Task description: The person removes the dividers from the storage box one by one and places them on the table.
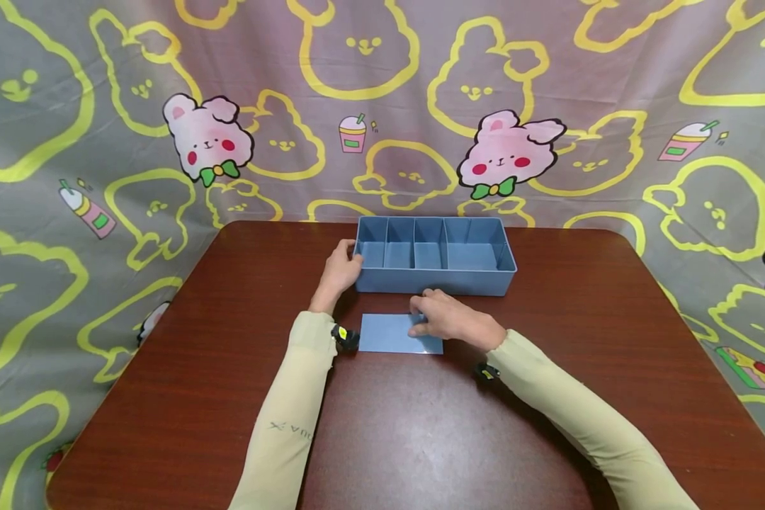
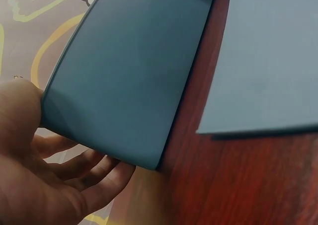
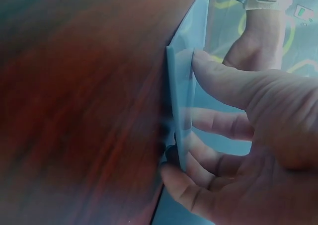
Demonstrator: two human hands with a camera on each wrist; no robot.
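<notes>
A blue box (image 1: 430, 281) with several compartments stands toward the back of the table. At its left end my left hand (image 1: 342, 269) grips the wall, thumb on one side and fingers curled around the end, as the left wrist view shows. In front of the box lies a flat blue rectangular panel (image 1: 385, 333). Over its right part my right hand (image 1: 449, 316) reaches with spread, bent fingers. The thumb (image 3: 218, 78) meets the panel's upper face in the right wrist view, while the other fingertips are right at its far edge and corner.
The dark brown wooden table (image 1: 255, 283) has rounded corners. Around it hangs a grey curtain (image 1: 331, 113) with yellow outlines and rabbit faces. Wrist cameras (image 1: 487, 372) are strapped over the pale sleeves (image 1: 293, 397).
</notes>
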